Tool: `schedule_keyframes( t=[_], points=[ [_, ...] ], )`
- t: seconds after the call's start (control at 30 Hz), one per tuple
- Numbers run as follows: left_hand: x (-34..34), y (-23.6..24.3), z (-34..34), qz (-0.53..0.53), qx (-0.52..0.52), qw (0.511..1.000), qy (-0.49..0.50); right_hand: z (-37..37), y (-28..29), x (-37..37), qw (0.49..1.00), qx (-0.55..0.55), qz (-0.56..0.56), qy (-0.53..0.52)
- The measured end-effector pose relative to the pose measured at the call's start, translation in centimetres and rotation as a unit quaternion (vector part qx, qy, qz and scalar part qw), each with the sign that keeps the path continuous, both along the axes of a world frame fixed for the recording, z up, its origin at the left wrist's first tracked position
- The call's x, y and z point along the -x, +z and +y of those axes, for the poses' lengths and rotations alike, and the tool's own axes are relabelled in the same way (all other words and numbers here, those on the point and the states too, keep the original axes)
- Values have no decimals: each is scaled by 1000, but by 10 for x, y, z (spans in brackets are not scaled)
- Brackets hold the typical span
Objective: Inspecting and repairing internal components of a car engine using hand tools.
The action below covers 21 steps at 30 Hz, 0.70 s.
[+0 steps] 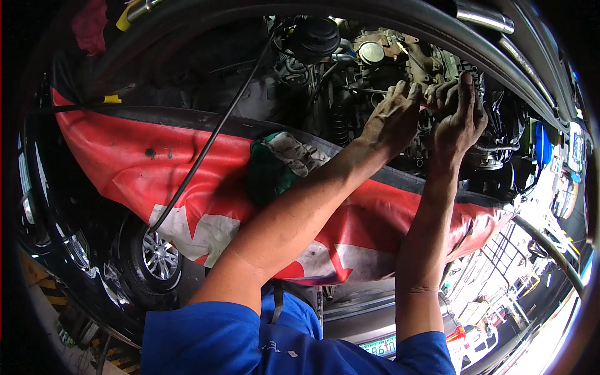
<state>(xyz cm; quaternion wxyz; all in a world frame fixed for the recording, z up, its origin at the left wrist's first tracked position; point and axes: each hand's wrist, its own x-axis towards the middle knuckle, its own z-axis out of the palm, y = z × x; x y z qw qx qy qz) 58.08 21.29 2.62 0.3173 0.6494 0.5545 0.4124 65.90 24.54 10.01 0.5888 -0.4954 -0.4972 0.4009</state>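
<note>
Both arms reach up over the fender into the engine bay, and the hands are close together there. My left hand [395,120] is closed, fingers curled, over the engine parts. A thin metal bar [365,90] runs up to it from the left; whether the fingers grip this bar or something smaller is hidden. Beside it my right hand [459,119] has several fingers curled inward and one digit pointing up. What those curled fingers hold cannot be made out. Around the hands lies the engine [431,62], with metal housings and hoses.
A red, white and black fender cover [156,150] drapes over the car's side. On it lies a crumpled green and grey cloth [275,165]. A black prop rod [212,137] slants across the left. Overhead curves the raised hood's edge [400,22]. A wheel [159,256] shows lower left.
</note>
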Motion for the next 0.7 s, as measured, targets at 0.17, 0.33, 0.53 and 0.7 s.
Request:
schedule_keyframes(
  t=[0.17, 0.33, 0.53, 0.7],
  points=[
    [0, -1, 0, -4, -21, 1000, 11, 0, 0, 0, 999, -19, 39, 31],
    [2, 0, 1, -10, 2, 1000, -2, 0, -1, 1, 998, -22, 47, 28],
    [3, 5, 1, -14, 6, 1000, -6, 1, -4, -1, 998, -22, 50, 21],
    [3, 4, 1, -17, -3, 1000, 7, 0, -1, 2, 1000, -8, 11, 22]
  ],
)
